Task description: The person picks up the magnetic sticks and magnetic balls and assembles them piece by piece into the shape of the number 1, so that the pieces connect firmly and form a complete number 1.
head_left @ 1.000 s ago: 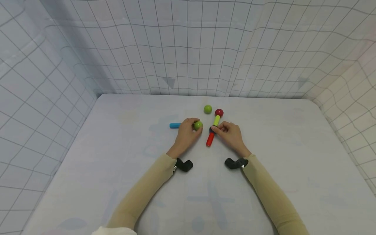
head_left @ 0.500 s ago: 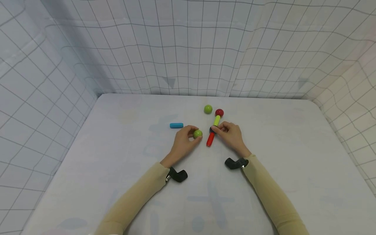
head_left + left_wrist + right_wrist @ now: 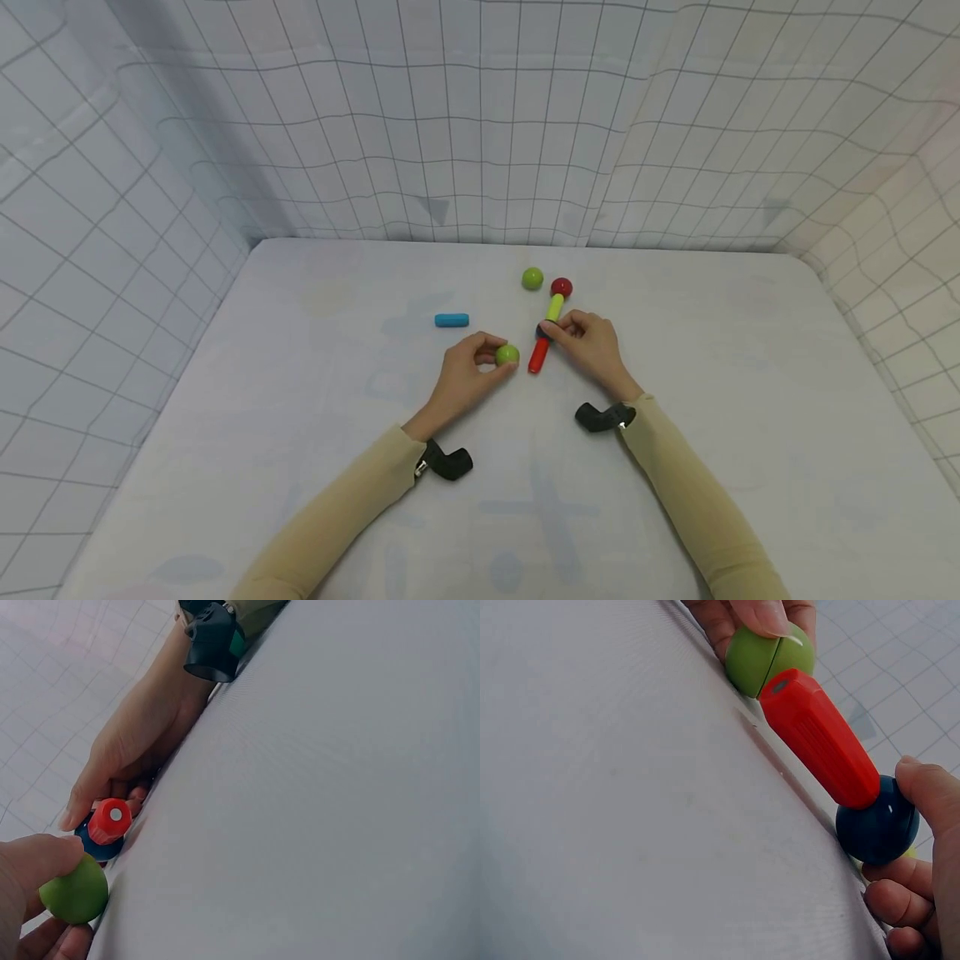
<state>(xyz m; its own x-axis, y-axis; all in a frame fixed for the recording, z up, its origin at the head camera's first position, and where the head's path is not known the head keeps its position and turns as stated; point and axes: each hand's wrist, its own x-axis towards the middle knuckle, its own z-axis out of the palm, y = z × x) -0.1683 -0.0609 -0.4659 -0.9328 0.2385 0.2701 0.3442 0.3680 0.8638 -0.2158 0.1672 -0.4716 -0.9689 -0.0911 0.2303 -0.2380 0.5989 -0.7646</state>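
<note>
My left hand pinches a green ball between thumb and fingers. A seam line runs across this ball in the right wrist view. My right hand holds a dark blue ball by thumb and fingertips. From that ball a red ribbed rod sticks out toward me, its end hole visible. A yellow-green rod extends from the ball's other side to a dark red ball. In the head view a small gap separates the held green ball from the red rod.
A blue rod lies on the white table left of the hands. Behind them rests a second green ball, beside the dark red one. Grid-patterned white cloth hangs around the table's back and sides.
My left hand has drawn the green ball toward me, away from the blue rod, which is now fully uncovered. The right hand and the joined rods have stayed in place.
</note>
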